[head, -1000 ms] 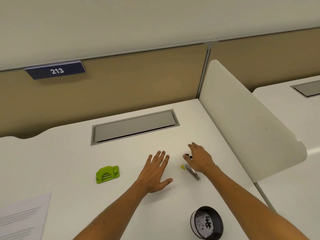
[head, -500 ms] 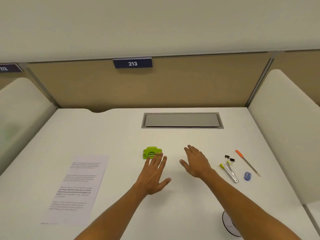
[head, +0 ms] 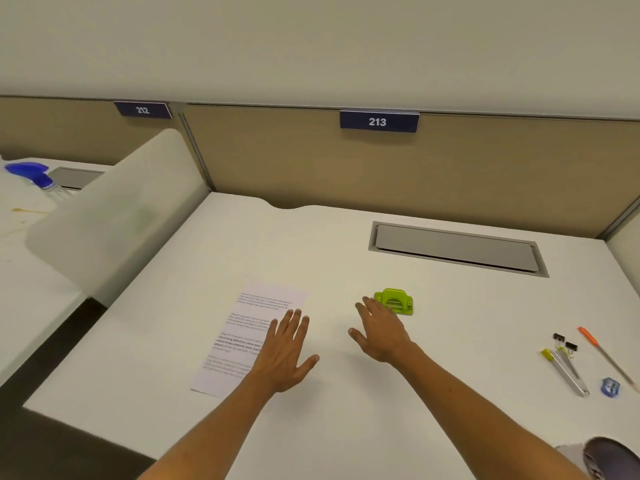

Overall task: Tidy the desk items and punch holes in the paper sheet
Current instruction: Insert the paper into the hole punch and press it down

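Note:
A printed paper sheet [head: 249, 330] lies flat on the white desk [head: 450, 323], left of centre. My left hand [head: 285, 351] hovers open over the sheet's right edge, fingers spread. A small green hole punch [head: 396, 301] stands behind my right hand [head: 379, 332], which is open with its fingertips just short of the punch. At the right lie two black binder clips [head: 564, 342], a yellow-tipped silver clip [head: 566, 374], an orange pen [head: 604, 356] and a blue sharpener [head: 610, 387]. Neither hand holds anything.
A grey cable hatch [head: 457, 249] is set into the desk at the back. White dividers stand at the left [head: 114, 216] and the far right. A dark round container [head: 609, 457] shows at the bottom right corner. A blue bottle [head: 33, 174] sits on the neighbouring desk.
The view has swung left, bringing the paper sheet to the middle. My right hand left the clips at the right and now sits by the hole punch; my left hand is over the paper.

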